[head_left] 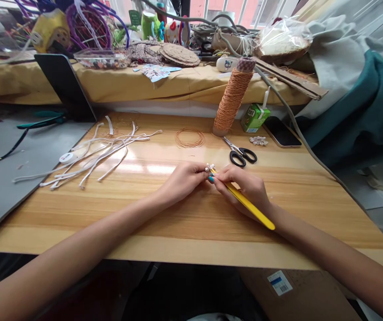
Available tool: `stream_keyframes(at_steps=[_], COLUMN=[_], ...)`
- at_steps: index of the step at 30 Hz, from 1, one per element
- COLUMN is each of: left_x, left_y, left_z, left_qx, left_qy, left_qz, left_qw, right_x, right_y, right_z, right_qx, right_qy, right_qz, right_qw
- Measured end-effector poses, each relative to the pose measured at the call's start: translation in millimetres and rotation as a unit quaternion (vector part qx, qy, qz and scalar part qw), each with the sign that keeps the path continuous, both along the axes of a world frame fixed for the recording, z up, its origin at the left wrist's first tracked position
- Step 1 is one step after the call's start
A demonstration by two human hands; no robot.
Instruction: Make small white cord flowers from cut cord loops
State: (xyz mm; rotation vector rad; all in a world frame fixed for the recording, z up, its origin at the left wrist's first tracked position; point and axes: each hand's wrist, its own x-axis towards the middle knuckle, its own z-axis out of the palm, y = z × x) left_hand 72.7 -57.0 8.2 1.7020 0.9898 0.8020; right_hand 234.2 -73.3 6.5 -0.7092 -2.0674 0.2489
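My left hand [187, 178] is closed in a pinch on a small white knotted cord piece [212, 167], which shows just above the fingertips. In my right hand [245, 185] is a slim yellow crochet hook [250, 206], its flat handle slanting down to the right. The hook's tip meets the white piece between both hands, and its working end is hidden by the fingers. Both hands nearly touch over the wooden table [165, 232]. Just beyond the right hand lie black-handled scissors [240, 154]. A coil of thin orange cord [189, 137] rests beyond the left hand.
White cords [91, 156] and a white round tape measure [67, 158] lie at left. Farther back stand an orange cord spool [233, 98], a green drink carton [255, 118], a phone [282, 132] and a small white bundle [258, 141]. A dark tablet [65, 87] leans at the cluttered ledge [118, 84].
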Motion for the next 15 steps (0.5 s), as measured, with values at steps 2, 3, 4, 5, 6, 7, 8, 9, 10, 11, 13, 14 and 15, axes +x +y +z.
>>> stream_keyframes(at_steps=[2,3,4,5,6,7,8,9,10,11,13,14,15], left_x=[-0.5,-0.7,-0.9,-0.9,-1.0,-1.0,-0.9,-0.8,-0.7,-0.6,-0.5,-0.4,-0.3], left_y=[0.7,1.1,1.5,1.8,2.0,2.1,2.0,1.9,1.8,1.6,1.2,1.0,0.7], left_z=[4.1,6.2,8.1,9.8,11.0,11.8,12.1,11.8,11.0,9.8,6.7,5.2,3.9], left_qx=[-0.025,-0.039,-0.051,-0.060,-0.065,-0.065,-0.062,-0.056,-0.049,-0.038,-0.007,0.013,0.037], left_qy=[-0.037,-0.051,-0.061,-0.066,-0.070,-0.072,-0.072,-0.071,-0.068,-0.063,-0.039,-0.019,0.004], left_qz=[0.016,0.030,0.043,0.051,0.053,0.048,0.038,0.026,0.016,0.007,0.000,0.000,0.001], left_qw=[0.999,0.997,0.996,0.995,0.994,0.994,0.995,0.996,0.996,0.997,0.999,1.000,0.999], right_x=[1.8,2.9,4.0,5.0,6.0,6.7,7.1,7.3,7.1,6.7,5.5,4.9,4.4], right_y=[0.0,0.2,0.6,1.3,2.3,3.3,4.4,5.4,6.2,6.7,6.8,6.6,6.3], right_z=[1.5,2.8,4.3,5.8,7.2,8.5,9.5,10.2,10.6,10.8,10.6,10.4,10.1], right_qx=[-0.063,-0.097,-0.132,-0.168,-0.201,-0.231,-0.254,-0.270,-0.277,-0.276,-0.277,-0.284,-0.297], right_qy=[0.067,0.101,0.127,0.136,0.126,0.101,0.068,0.037,0.013,0.000,-0.001,0.004,0.013], right_qz=[-0.026,-0.043,-0.056,-0.064,-0.067,-0.067,-0.066,-0.062,-0.055,-0.046,-0.030,-0.020,-0.011], right_qw=[0.995,0.989,0.981,0.974,0.969,0.966,0.962,0.960,0.959,0.960,0.961,0.959,0.955])
